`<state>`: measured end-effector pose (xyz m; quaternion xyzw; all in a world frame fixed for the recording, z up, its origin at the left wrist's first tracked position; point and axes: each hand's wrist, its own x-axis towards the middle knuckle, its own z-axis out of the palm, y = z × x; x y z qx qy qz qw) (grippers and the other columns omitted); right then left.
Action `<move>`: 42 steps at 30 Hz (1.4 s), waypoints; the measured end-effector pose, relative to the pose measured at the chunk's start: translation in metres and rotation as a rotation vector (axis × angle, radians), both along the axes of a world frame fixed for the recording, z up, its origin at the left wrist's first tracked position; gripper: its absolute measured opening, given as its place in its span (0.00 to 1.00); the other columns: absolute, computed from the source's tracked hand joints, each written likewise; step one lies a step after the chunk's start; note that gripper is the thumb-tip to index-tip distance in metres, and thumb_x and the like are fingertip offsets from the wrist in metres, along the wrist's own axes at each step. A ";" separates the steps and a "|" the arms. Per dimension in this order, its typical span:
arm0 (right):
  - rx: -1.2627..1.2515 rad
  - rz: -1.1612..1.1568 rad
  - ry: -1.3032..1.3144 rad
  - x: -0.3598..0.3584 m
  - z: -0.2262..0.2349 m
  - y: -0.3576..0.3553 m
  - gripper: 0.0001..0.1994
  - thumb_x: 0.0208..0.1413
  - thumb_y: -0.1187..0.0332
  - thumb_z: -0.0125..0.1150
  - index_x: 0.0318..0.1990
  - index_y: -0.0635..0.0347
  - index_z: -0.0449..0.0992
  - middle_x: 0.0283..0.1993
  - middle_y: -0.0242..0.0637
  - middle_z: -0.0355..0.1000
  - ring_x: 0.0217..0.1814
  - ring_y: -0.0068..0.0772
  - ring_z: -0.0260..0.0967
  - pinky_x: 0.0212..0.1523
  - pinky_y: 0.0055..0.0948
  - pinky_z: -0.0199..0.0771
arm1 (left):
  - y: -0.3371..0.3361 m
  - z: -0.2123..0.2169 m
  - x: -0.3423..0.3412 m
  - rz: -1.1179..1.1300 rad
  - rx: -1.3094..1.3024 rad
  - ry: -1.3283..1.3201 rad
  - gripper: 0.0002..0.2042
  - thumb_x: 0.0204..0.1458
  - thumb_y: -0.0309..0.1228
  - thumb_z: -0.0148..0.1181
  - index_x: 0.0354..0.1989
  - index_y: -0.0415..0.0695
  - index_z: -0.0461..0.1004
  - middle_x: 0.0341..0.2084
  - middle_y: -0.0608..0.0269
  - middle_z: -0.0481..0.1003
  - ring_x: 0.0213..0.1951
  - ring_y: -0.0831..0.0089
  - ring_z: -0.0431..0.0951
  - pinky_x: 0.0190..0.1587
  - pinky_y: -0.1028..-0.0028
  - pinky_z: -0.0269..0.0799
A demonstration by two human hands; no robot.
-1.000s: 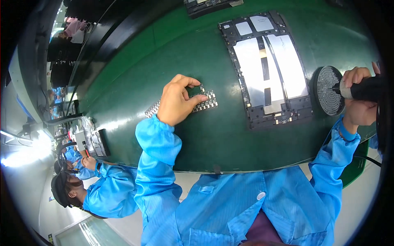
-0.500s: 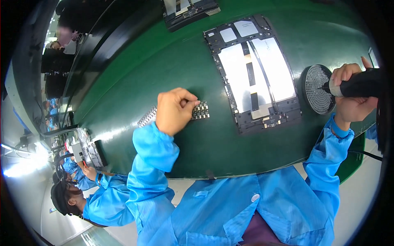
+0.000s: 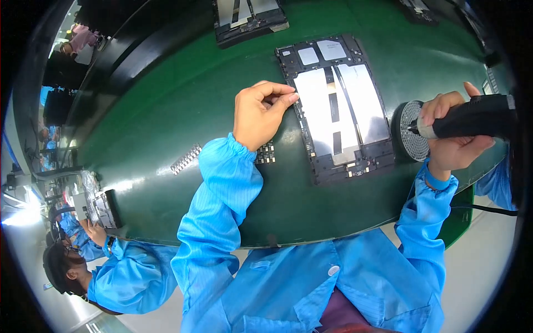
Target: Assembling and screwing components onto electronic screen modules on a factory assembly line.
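Observation:
An opened tablet chassis (image 3: 368, 105) with two bright silver panels and a black frame lies ahead of me on the table. At its left edge my left hand (image 3: 257, 114) pinches thumb and fingertips together; whatever they hold is too small to make out. Partly under that wrist is a strip of small dark and pale parts (image 3: 266, 154), and a second strip (image 3: 186, 160) lies further left. My right hand (image 3: 442, 107) grips a black electric screwdriver (image 3: 477, 116), its tip over a round grey perforated screw tray (image 3: 411, 147) right of the chassis.
Another opened chassis (image 3: 252, 25) lies at the far edge of the green table (image 3: 166, 119), with one more (image 3: 419, 11) at far right. A co-worker in blue (image 3: 133, 277) sits at left beside a stacked device (image 3: 102, 208). A green bin (image 3: 459, 216) stands below right.
My left hand has moved from the part strip up and right to the chassis edge, still pinched. My right hand stays by the screw tray with the screwdriver. The whole view has shifted slightly.

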<state>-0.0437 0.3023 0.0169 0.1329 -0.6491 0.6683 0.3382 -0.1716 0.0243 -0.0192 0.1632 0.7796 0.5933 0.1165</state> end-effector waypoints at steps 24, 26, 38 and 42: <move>0.046 0.207 0.115 -0.009 0.041 -0.026 0.48 0.45 0.26 0.29 0.60 0.62 0.50 0.26 0.40 0.65 0.23 0.31 0.66 0.25 0.32 0.69 | 0.012 0.024 -0.008 -0.083 -0.140 0.156 0.08 0.41 0.22 0.65 0.32 0.36 0.77 0.30 0.62 0.74 0.29 0.78 0.72 0.34 0.79 0.69; 0.037 0.203 0.109 -0.009 0.038 -0.023 0.48 0.45 0.26 0.29 0.60 0.62 0.50 0.26 0.39 0.65 0.23 0.31 0.66 0.25 0.32 0.69 | 0.011 0.023 -0.012 -0.056 -0.227 0.100 0.23 0.37 0.24 0.69 0.46 0.36 0.71 0.40 0.59 0.73 0.29 0.78 0.72 0.34 0.78 0.69; -0.005 0.189 0.104 -0.004 0.043 -0.034 0.43 0.51 0.31 0.31 0.61 0.61 0.49 0.28 0.39 0.63 0.23 0.30 0.64 0.26 0.34 0.66 | 0.017 0.038 -0.059 -0.397 -0.323 0.156 0.49 0.26 0.34 0.76 0.61 0.39 0.54 0.19 0.60 0.70 0.20 0.77 0.68 0.24 0.77 0.62; -0.032 0.119 0.061 -0.007 0.053 -0.049 0.47 0.46 0.26 0.26 0.59 0.63 0.51 0.25 0.39 0.65 0.21 0.31 0.66 0.24 0.33 0.69 | 0.026 0.041 -0.050 -0.379 -0.318 0.349 0.46 0.20 0.36 0.77 0.56 0.37 0.63 0.13 0.64 0.66 0.17 0.78 0.64 0.19 0.77 0.56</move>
